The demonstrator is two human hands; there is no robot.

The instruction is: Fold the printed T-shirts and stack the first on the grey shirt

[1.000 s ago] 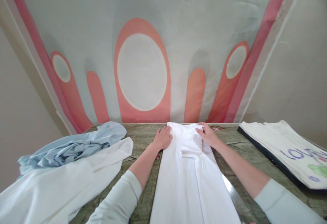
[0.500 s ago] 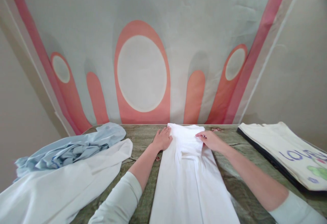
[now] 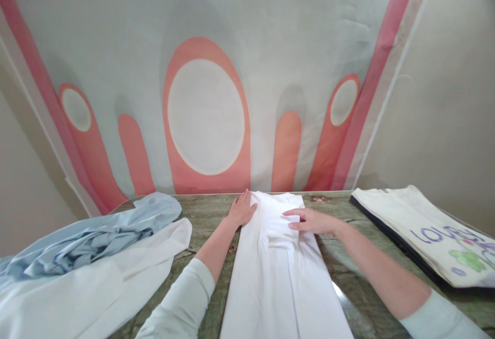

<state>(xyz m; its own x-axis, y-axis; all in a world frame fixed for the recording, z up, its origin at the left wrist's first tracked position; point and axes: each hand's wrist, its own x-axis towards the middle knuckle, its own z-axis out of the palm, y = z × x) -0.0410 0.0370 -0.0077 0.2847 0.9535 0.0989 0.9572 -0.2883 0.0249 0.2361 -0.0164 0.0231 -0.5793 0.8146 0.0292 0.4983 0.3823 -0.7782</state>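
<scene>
A long white garment (image 3: 278, 272) lies folded lengthwise on the green marbled table (image 3: 209, 215), running from the near edge to the wall. My left hand (image 3: 242, 209) lies flat and open on the garment's far left edge. My right hand (image 3: 309, 220) rests on the garment's upper part, fingers stretched out and pointing left, pressing the cloth flat. Both sleeves are pale green.
A crumpled light blue garment (image 3: 96, 233) and a white cloth (image 3: 88, 287) lie on the left of the table. A cream tote bag (image 3: 433, 233) with purple lettering lies at the right. A wall hanging with red arches (image 3: 209, 117) stands right behind the table.
My right hand has slid leftward across the top of the white garment, its fingers now stretched out flat. My left hand stays at the left edge. The view has shifted slightly.
</scene>
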